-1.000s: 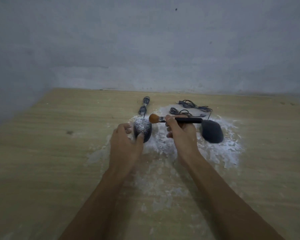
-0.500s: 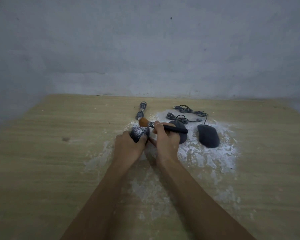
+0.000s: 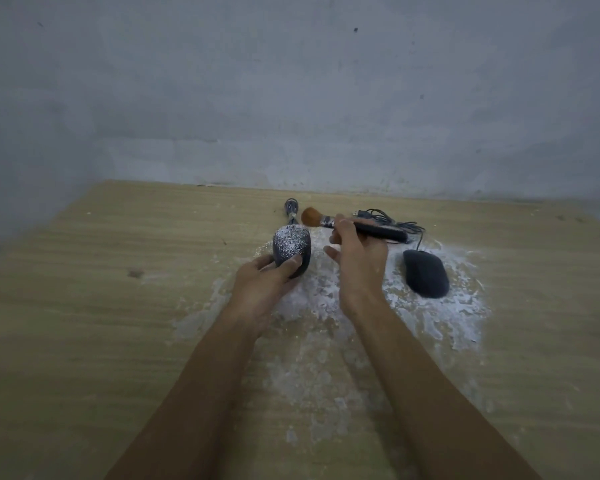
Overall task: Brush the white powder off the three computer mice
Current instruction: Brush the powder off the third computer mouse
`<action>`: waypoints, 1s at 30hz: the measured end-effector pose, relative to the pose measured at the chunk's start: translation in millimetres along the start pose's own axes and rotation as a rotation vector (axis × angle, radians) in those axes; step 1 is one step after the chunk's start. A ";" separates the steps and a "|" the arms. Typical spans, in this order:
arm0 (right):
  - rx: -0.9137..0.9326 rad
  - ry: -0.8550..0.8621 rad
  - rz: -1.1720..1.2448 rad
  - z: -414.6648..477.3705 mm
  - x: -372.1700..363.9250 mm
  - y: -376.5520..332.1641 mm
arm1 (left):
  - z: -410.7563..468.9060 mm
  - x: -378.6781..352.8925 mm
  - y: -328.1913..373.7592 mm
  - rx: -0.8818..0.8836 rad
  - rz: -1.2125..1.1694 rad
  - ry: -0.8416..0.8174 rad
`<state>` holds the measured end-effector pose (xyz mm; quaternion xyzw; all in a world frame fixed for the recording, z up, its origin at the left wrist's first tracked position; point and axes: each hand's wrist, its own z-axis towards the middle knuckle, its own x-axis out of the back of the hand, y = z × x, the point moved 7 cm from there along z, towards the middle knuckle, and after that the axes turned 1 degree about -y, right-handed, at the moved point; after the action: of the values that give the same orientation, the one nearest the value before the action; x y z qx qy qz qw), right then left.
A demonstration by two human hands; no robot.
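My left hand (image 3: 261, 281) grips the near end of a dark mouse (image 3: 291, 248) speckled with white powder, tilting its top toward me. My right hand (image 3: 357, 261) holds a makeup brush (image 3: 352, 226) by its black handle; the orange bristles hover just above and to the right of that mouse's far end, apart from it. A second dark mouse (image 3: 426, 278), mostly free of powder, lies on the table to the right. The third mouse is hidden, probably behind my right hand.
White powder (image 3: 440, 317) is spread over the wooden table (image 3: 101, 306) around and in front of the mice. Coiled black cables (image 3: 392, 218) lie behind the brush, and a bundled cable (image 3: 291, 208) behind the held mouse. A grey wall stands at the table's far edge.
The brush has lifted off the powdered mouse and swung up and right. My left hand has tilted the mouse more upright. The middle mouse has gone out of sight behind my right hand.
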<state>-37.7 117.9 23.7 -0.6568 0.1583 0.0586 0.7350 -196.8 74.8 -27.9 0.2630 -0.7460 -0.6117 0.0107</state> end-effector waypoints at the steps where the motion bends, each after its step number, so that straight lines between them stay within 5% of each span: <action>1: -0.001 -0.013 -0.032 5.9 0.9 -4.5 | 1.8 0.1 -0.4 -0.015 0.020 -0.012; 22: 0.298 -0.290 -0.647 66.3 -39.6 -14.2 | 26.8 8.0 -10.4 -0.072 0.085 -0.097; 27: 0.365 -0.151 -0.676 69.1 -29.4 -20.4 | 27.0 8.1 -10.6 -0.086 0.098 -0.111; 30: 0.412 -0.224 -0.708 65.4 -35.3 -22.1 | 25.0 7.8 -9.6 -0.089 0.105 -0.117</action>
<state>-54.3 183.7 61.2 -0.4994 -0.1494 -0.1593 0.8384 -208.3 93.2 -45.4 0.1865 -0.7301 -0.6574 0.0107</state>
